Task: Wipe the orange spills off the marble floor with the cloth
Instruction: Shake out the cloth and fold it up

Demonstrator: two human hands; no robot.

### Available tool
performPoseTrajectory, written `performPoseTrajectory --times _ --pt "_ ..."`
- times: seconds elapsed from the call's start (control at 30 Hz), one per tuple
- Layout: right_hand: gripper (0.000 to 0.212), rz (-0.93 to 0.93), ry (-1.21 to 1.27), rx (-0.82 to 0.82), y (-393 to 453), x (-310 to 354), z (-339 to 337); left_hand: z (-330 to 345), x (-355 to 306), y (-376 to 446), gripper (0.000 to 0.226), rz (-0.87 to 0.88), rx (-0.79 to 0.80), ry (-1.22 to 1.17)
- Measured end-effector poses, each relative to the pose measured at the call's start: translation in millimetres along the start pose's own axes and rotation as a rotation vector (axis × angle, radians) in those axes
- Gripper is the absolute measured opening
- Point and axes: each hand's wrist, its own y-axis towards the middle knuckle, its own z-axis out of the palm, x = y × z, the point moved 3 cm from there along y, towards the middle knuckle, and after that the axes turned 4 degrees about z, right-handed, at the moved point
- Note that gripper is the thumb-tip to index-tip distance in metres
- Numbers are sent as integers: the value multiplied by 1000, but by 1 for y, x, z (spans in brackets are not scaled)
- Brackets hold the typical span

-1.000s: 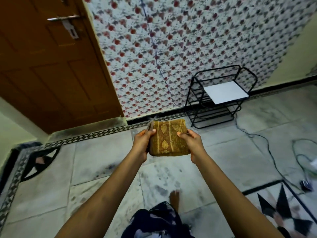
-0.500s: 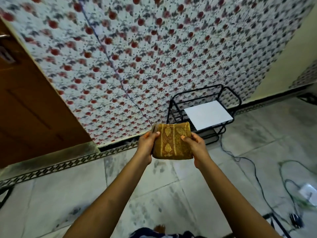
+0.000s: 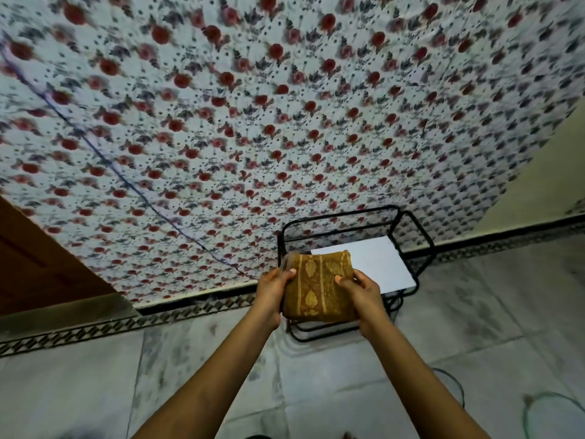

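Observation:
A folded brown-and-gold patterned cloth (image 3: 318, 288) is held up in front of me, at arm's length above the floor. My left hand (image 3: 271, 291) grips its left edge and my right hand (image 3: 364, 293) grips its right edge, thumbs on the front face. The grey-veined marble floor (image 3: 95, 391) spreads below my arms. No orange spill shows in this view.
A black wire rack (image 3: 408, 236) with a white board (image 3: 376, 261) on it stands against the floral-papered wall (image 3: 253, 122), just behind the cloth. A brown wooden door (image 3: 38, 264) is at the left. Cables (image 3: 538, 403) lie on the floor at the lower right.
My view has tilted up and swung right: the door slid off to the left, the wall fills more of the frame, and the rack now sits behind the cloth. Both hands keep their hold.

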Motion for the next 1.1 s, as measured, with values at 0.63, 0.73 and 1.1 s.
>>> performPoseTrajectory --times 0.63,0.73,1.1 --pt "19 325 -161 21 341 42 -138 220 71 259 10 -210 -139 38" --pt "19 399 -195 44 410 12 -141 228 101 315 10 -244 -232 18" --pt "37 439 -277 33 583 -111 -152 247 217 477 18 -240 -407 40"
